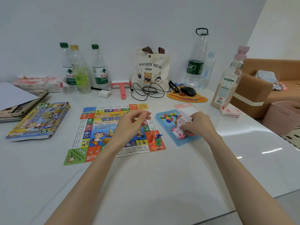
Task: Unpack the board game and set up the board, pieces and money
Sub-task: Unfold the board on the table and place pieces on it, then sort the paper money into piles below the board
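1. The game box (39,120) lies flat at the left of the white tabletop (154,184), printed face up, well apart from the other game parts.

2. The game board (97,132) is unfolded flat at the centre of the tabletop, right of the box. Fold creases show across its surface.

3. The left hand (131,125) hovers over the right half of the board. Its fingers are loosely half-curled and the thumb lies near the forefinger. It grips no object; contact with the board cannot be confirmed.

4. Several pawns (155,140), red, blue and green, lie on the orange corner square at the near right of the board.

5. A blue tray (179,142) sits just beside the board's right edge. Its far compartment holds a cluster of small coloured pieces (168,118).

6. The right hand (198,125) is over the near part of the tray. Its fingers are curled round a play-money bundle (180,127) of pink, orange and white notes; a white slip stands up at the far side of the bundle. A pink card (183,106) lies on the tabletop just beyond the tray.

7. Along the far edge, left to right: three water bottles (99,69), a pink lint roller (121,88), a tote bag (151,70), and a computer mouse (188,91) on an orange mouse pad (194,99).
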Available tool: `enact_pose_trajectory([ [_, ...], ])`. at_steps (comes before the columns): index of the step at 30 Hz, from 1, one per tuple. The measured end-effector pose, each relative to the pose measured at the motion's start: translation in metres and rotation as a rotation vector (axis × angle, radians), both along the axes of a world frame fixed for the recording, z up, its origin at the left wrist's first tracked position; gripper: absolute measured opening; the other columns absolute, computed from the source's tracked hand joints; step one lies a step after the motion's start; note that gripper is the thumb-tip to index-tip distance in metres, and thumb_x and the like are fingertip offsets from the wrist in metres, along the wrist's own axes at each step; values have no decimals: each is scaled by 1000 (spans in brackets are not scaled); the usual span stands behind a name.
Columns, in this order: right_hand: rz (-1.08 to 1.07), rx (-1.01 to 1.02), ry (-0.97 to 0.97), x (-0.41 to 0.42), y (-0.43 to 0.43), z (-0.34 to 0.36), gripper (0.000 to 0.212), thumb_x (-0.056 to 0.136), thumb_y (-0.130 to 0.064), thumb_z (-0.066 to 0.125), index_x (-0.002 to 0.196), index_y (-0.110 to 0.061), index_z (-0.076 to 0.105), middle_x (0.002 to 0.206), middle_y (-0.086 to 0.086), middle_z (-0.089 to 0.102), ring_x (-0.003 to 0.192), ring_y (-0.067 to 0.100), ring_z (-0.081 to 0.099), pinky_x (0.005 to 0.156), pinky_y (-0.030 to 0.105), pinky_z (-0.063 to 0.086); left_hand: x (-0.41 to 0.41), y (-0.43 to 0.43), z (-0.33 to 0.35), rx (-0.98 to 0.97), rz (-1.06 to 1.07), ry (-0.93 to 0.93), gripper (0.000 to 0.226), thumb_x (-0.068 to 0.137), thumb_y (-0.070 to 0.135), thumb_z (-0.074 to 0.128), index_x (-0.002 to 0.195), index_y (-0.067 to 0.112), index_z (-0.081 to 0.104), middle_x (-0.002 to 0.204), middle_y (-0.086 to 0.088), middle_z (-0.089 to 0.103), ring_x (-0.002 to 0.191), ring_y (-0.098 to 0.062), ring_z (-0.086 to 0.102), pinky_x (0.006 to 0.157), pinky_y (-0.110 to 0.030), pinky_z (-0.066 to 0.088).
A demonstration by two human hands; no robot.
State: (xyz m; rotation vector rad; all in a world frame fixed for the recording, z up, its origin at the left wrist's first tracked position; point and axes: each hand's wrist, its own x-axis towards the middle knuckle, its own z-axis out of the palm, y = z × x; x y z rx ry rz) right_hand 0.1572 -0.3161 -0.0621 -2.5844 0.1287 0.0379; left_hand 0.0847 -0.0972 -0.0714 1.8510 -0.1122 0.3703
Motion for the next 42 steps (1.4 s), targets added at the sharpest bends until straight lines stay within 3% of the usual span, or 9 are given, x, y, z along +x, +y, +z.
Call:
enact_pose_trajectory([
  [6, -12, 102, -51, -1, -4, 7, 43, 80, -37, 75, 110, -8, 64, 109, 10, 68, 75, 15, 62, 58, 25, 49, 1, 2, -2, -43, -6, 42, 19, 99, 21, 49, 103, 24, 67, 96, 9, 71, 80, -3, 64, 66, -11, 51],
  [10, 8, 284, -96, -8, 0, 16, 27, 77, -36, 77, 88, -18, 62, 89, 4, 70, 81, 18, 69, 81, 37, 58, 1, 2, -1, -59, -7, 110, 21, 100, 25, 48, 109, 25, 67, 100, 10, 71, 83, -5, 66, 73, -17, 54],
  [13, 108, 577, -84, -23, 11, 30, 12, 79, -22, 77, 83, -19, 67, 62, -9, 69, 61, 8, 69, 62, 22, 58, 0, 3, 4, -114, -46, 178, 23, 100, 28, 46, 115, 28, 64, 106, 11, 71, 92, -7, 68, 81, -21, 55],
  [16, 233, 744, -27, -37, 29, 40, 7, 81, -12, 75, 84, -12, 70, 65, 0, 73, 54, 5, 67, 52, 12, 51, -4, 7, 10, -147, -88, 212, 26, 99, 33, 48, 121, 29, 62, 108, 13, 70, 96, -6, 68, 83, -22, 56],
  [19, 305, 776, 1, -43, 49, 41, 12, 78, -13, 78, 86, -10, 70, 72, 4, 75, 61, 8, 69, 57, 14, 54, -12, 16, 16, -183, -93, 217, 27, 96, 37, 53, 119, 29, 64, 106, 11, 72, 94, -8, 69, 82, -26, 57],
  [23, 388, 827, 85, -50, 75, 36, 20, 74, -13, 81, 91, -10, 69, 78, 8, 75, 71, 15, 72, 62, 19, 58, -27, 36, 23, -220, -29, 216, 22, 92, 33, 60, 111, 30, 68, 95, 12, 73, 78, -1, 70, 61, -13, 52],
  [29, 514, 831, 139, -64, 114, 28, 20, 74, -12, 81, 89, -19, 68, 78, 5, 75, 67, 15, 72, 58, 18, 57, -47, 75, 18, -198, -5, 220, 20, 87, 21, 67, 106, 20, 72, 85, 2, 74, 68, -8, 67, 67, -19, 56],
  [33, 557, 845, 166, -69, 137, 20, 27, 75, -11, 80, 100, -9, 70, 82, 9, 76, 70, 17, 73, 61, 19, 58, -56, 97, 15, -211, 52, 252, 14, 85, 16, 70, 98, 19, 73, 74, 3, 74, 63, -8, 67, 62, -16, 55],
  [42, 533, 858, 189, -70, 171, 5, 28, 73, -12, 82, 98, -9, 70, 82, 4, 76, 72, 17, 72, 60, 20, 58, -61, 125, 10, -330, 66, 327, 9, 85, 17, 68, 91, 14, 74, 80, -2, 75, 71, -13, 71, 67, -19, 58],
])
